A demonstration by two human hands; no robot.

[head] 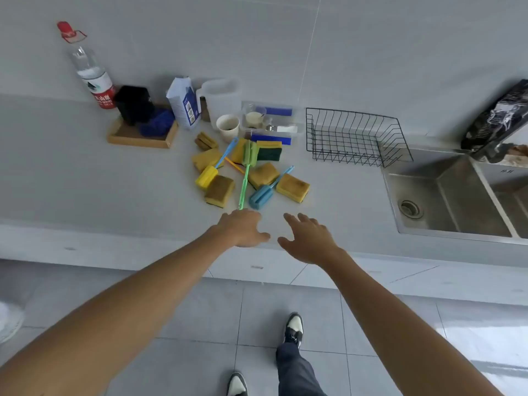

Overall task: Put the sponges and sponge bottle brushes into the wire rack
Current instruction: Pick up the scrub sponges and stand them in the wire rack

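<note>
Your left hand (243, 228) and your right hand (310, 238) hover over the near edge of the counter (85, 181), both empty, fingers loosely spread and curled slightly downward, gripping nothing. Your left fingertips sit just short of the handle end of the green bottle brush (246, 170); your right hand is near the blue bottle brush (261, 195).

Beyond your hands, everything you have to move lies in one loose pile on the counter: the yellow bottle brush (207, 176) to the left, with an orange handle (234, 164) showing under the heap, and several yellow sponges (293, 187) scattered among the brushes, one of them green-backed (268, 150) at the far side.

Further back and to the right, the wire rack (357, 138) stands beside the sink (445, 201), well apart from the pile, and it looks empty. So by my reading nothing is done yet: every sponge and brush still waits for you.
</note>
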